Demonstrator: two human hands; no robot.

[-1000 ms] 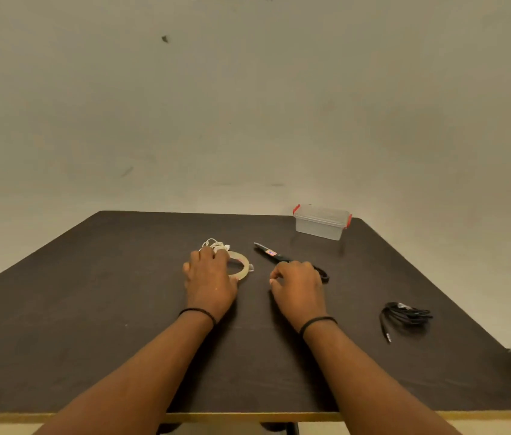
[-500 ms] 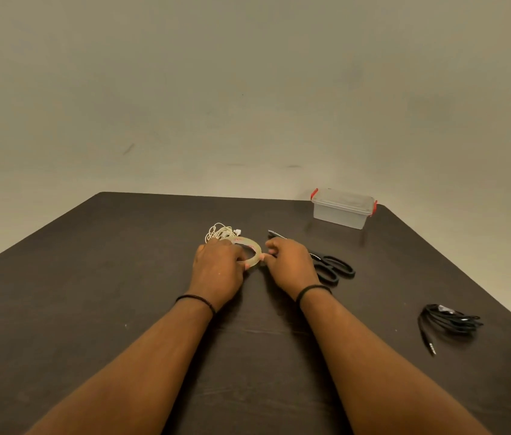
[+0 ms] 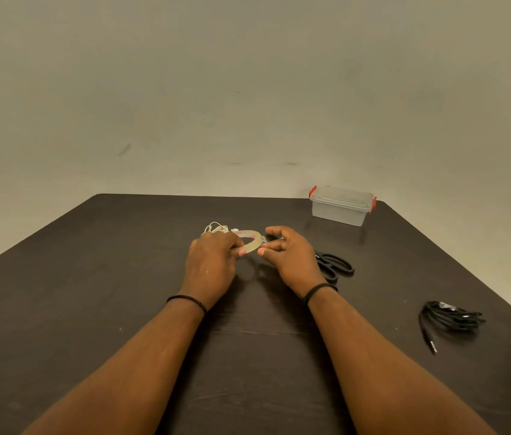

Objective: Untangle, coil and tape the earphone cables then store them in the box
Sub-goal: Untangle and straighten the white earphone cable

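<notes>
Head view: left hand (image 3: 211, 268) grips tape roll (image 3: 252, 241), right hand (image 3: 288, 254) pinches its end; white earphones (image 3: 216, 228) beyond lie tangled, untaped; box (image 3: 340, 207) shut.

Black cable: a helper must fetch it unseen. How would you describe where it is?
On the dark table, look near its right edge, right of the scissors. The black cable lies bundled there alone; the other cable is white.

Both hands, left (image 3: 211, 265) and right (image 3: 290, 254), hold the tape roll (image 3: 250, 241).
</notes>
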